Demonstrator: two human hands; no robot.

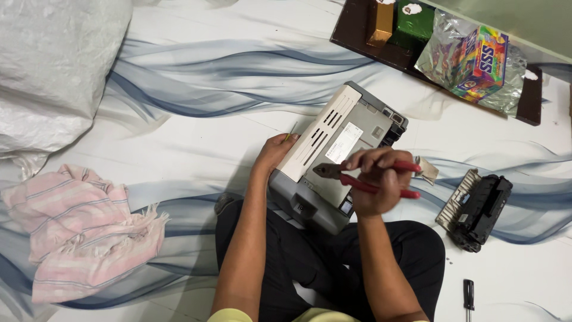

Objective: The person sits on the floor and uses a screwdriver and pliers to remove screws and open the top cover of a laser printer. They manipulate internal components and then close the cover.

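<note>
Black-trousered lap (322,262) is used to prop the grey and beige plastic printer (333,158), steadied by left hand (275,150). Red-handled pliers (357,176) are clenched in right hand (375,182) over it. Black toner cartridge (476,209) is already out on the floor; casing unopened.

White rectangular paper label (344,143) stuck on the grey panel of the printer, slanted, dark print. Top right on a dark brown board: multicoloured carton (479,59) wrapped in crinkled silver foil bag (440,45), tilted. Beside it a green box (415,24), then a gold upright box (382,24).
</note>
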